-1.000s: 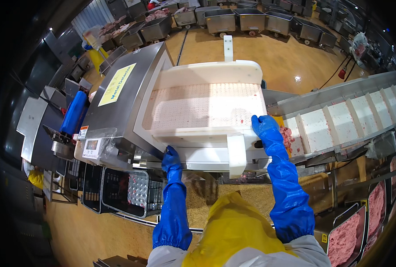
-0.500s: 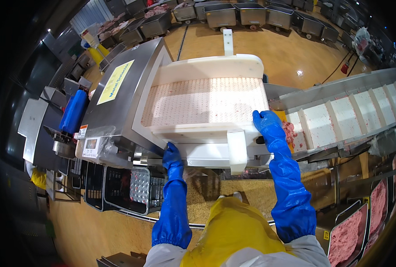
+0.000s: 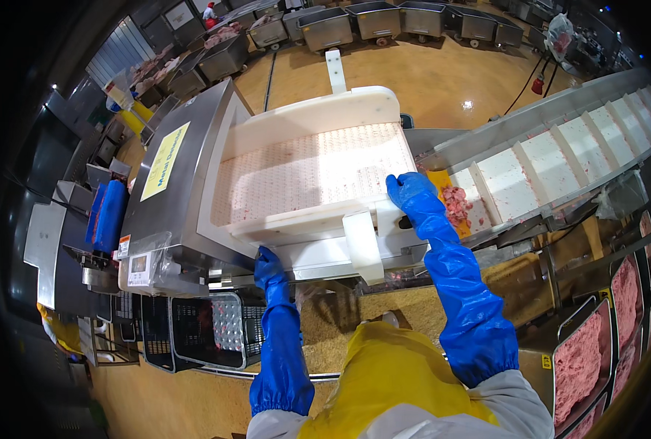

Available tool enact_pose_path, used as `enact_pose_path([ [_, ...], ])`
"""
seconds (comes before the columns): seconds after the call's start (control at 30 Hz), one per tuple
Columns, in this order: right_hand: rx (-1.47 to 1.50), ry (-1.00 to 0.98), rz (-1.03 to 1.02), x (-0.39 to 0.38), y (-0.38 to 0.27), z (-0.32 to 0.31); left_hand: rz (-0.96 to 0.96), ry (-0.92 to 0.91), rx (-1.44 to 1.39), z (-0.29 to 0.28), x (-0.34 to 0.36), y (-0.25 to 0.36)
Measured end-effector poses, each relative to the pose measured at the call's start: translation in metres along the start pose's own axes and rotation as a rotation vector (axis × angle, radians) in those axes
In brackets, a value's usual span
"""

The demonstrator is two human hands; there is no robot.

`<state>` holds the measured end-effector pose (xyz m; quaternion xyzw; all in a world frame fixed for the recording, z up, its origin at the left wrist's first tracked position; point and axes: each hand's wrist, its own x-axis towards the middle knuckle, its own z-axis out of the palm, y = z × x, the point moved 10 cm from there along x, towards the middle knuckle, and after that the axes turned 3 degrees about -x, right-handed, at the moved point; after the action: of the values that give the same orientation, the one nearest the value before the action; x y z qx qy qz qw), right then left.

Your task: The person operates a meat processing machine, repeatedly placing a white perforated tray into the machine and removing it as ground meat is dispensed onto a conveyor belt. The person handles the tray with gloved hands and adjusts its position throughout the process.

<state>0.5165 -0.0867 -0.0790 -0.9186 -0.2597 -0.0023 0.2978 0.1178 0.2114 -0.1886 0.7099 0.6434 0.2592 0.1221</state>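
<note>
My right hand, in a blue glove and sleeve, is curled over the right end of the white plastic conveyor frame, beside the pale perforated belt. My left hand, also gloved blue, is closed on the frame's near lower edge, where it meets the steel metal-detector housing. Just right of my right hand, pink meat pieces lie on a yellow surface at the low end of the cleated incline conveyor.
Below the machine sit black crates. Steel bins of pink meat stand at lower right. A blue roll is at left. Wheeled steel carts line the far floor, a person among them. A cable with a red plug hangs at right.
The view has tilted and shifted, so the machine and my right hand appear further left. Both hands stay on the same parts of the frame.
</note>
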Motion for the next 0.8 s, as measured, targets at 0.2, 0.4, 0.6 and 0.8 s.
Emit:
enact_pose_path([
  [0.2,-0.019,-0.038,0.007,0.000,-0.005,0.002,-0.020,-0.014,0.022,0.006,0.006,-0.012],
  [0.4,-0.035,-0.021,0.004,-0.002,-0.005,-0.003,-0.050,-0.085,-0.009,0.006,0.002,-0.005],
  [0.6,-0.021,0.020,0.019,-0.007,-0.008,-0.012,-0.019,-0.028,-0.071,0.001,0.001,-0.007],
  [0.8,-0.046,0.014,0.026,-0.005,-0.007,-0.007,-0.049,-0.047,-0.072,0.000,0.000,-0.009],
])
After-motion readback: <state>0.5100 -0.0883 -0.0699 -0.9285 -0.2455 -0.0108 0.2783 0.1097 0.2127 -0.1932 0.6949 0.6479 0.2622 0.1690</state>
